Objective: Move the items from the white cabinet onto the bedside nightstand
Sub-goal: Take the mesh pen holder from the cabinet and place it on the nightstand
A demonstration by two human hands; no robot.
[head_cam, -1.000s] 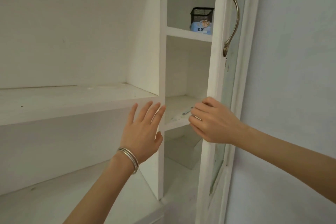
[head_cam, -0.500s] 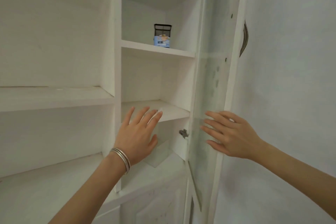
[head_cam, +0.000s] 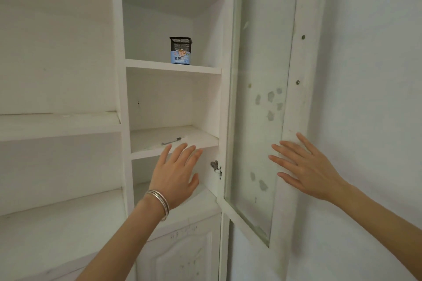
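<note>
Head view: white cabinet, right column, glass door open toward the wall. Black mesh pen holder upright on the upper shelf, set back from the front edge, free room on both sides. Pen lies flat on the middle shelf, near the front lip. My left hand: fingers straight, empty, fingertips level with that lip. My right hand: fingers spread, empty, flat at the door's outer frame.

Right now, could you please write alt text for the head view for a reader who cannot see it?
Two open hands reach toward an open white cabinet: the left hand hovers at a shelf holding a pen, the right hand lies flat against the glass door. A black mesh pen holder stands on the shelf above.
</note>
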